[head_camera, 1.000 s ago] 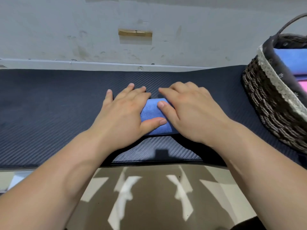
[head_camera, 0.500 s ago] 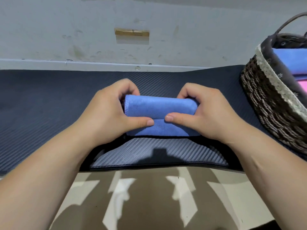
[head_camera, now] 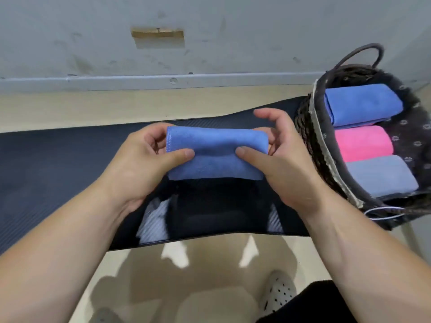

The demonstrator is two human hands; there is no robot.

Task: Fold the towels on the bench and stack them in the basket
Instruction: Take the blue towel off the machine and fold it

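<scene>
Blue cloth fills the middle of our view: the folded blue towel (head_camera: 217,157) is held up over the dark ribbed table (head_camera: 58,159), just left of the wicker basket (head_camera: 310,145). Our left hand (head_camera: 142,164) pinches its left end, thumb on the near face and fingers curled behind, and our right hand (head_camera: 279,159) grips the right end the same way. Inside the basket three folded towels lie side by side: a bright blue towel (head_camera: 363,103) farthest, a pink towel (head_camera: 363,143) in the middle, a grey-blue towel (head_camera: 382,176) nearest us.
</scene>
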